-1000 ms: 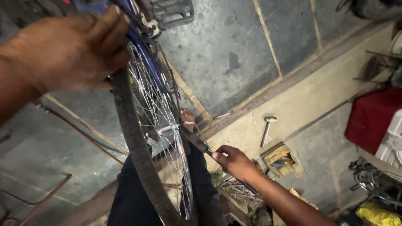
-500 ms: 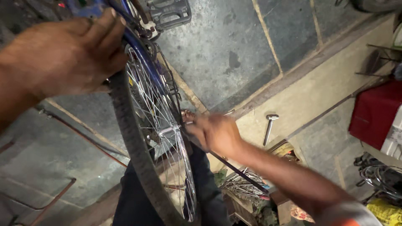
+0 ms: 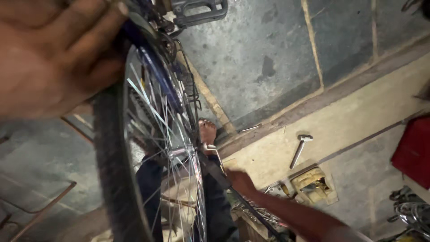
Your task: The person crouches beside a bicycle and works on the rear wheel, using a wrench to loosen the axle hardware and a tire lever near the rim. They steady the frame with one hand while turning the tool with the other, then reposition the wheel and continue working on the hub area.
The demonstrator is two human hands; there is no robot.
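A bicycle wheel (image 3: 114, 179) with a black tyre and shiny spokes stands upright in front of me, with a blue frame tube (image 3: 154, 67) beside it. My left hand (image 3: 49, 54) fills the top left and grips the top of the tyre, fingers spread over it and the tube. My right hand (image 3: 239, 181) is blurred, just right of the hub (image 3: 181, 152). It lies on a dark rod (image 3: 215, 172) running from the hub down to the right. Its grip cannot be made out.
A black pedal (image 3: 197, 11) sticks out at the top. On the concrete floor lie a hammer (image 3: 300, 150), a thin metal rod (image 3: 248, 129), a yellowish tray (image 3: 313, 186) and a pile of tools (image 3: 253, 213). A red box (image 3: 414, 150) stands right. My bare foot (image 3: 207, 132) is behind the wheel.
My right hand went from beside the wheel up to the hub, then drew back down and to the right. My left hand stayed on the tyre; the view moved closer.
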